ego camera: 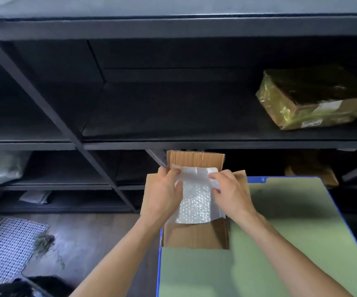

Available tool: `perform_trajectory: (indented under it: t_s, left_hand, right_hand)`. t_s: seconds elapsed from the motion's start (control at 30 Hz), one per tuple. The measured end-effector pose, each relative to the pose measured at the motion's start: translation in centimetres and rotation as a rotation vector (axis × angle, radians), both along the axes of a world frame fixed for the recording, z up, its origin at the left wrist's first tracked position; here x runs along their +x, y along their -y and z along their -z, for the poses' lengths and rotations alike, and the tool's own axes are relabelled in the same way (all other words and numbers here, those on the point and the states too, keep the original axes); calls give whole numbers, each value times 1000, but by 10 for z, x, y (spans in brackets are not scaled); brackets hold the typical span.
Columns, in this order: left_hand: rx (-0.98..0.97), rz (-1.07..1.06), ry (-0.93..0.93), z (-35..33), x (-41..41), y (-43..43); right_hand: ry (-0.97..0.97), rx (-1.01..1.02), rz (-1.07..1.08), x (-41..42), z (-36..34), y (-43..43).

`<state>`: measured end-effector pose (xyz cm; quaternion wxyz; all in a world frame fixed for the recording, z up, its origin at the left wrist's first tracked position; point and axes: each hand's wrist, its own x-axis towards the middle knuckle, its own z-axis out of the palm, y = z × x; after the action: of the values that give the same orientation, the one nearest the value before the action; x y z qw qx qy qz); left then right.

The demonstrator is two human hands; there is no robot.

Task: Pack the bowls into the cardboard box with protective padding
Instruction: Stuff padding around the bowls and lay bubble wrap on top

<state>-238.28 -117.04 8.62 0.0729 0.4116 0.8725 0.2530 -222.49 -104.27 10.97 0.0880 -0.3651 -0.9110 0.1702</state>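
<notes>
An open cardboard box (194,236) stands on the far left corner of a green table (280,243), its flaps spread outward. A sheet of clear bubble wrap (196,202) hangs over the box's opening. My left hand (162,194) pinches the sheet's upper left edge. My right hand (231,194) pinches its upper right edge. Both hands hold the sheet just above the box. No bowl shows in this view; the inside of the box is hidden behind the wrap.
Dark metal shelving (130,144) stands right behind the table. A taped brown parcel (314,97) lies on the shelf at upper right. Another box (314,174) sits on a lower shelf. A white mesh mat (6,245) lies on the floor at left.
</notes>
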Motion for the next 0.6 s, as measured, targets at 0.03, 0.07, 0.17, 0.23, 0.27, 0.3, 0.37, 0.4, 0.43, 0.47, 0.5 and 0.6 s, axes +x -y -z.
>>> perform_trajectory:
  t_s: [0.03, 0.07, 0.17, 0.23, 0.27, 0.3, 0.37, 0.4, 0.43, 0.47, 0.5, 0.6]
  left_hand:
    - [-30, 19, -71, 3, 0, 2]
    - [-75, 41, -142, 5, 1, 4]
    - [-221, 125, -288, 6, 4, 9]
    - [-271, 212, -354, 4, 3, 10]
    - [-292, 265, -361, 3, 1, 11]
    - [-310, 315, -350, 4, -1, 13]
    - [-350, 395, -304, 8, -7, 17]
    - [-375, 430, -297, 9, -11, 19]
    - [-395, 465, -312, 11, -15, 20]
    - [-413, 501, -337, 12, -18, 21]
    - [-427, 539, -362, 12, -22, 22]
    - [-445, 627, -417, 13, -33, 27]
  right_hand:
    - [7, 87, -7, 0, 1, 4]
    - [-10, 150, -18, 0, 2, 9]
    - [13, 226, -37, 3, 4, 18]
    - [129, 257, -35, 3, 4, 19]
    - [163, 286, -37, 3, 5, 19]
    - [182, 308, -54, 2, 4, 18]
    - [174, 303, -142, 1, 6, 17]
    - [174, 281, -195, 1, 8, 17]
    - [186, 260, -236, 1, 11, 16]
    - [205, 236, -250, 2, 14, 16]
    - [228, 200, -245, 3, 17, 15]
    - [347, 111, -244, 6, 24, 15]
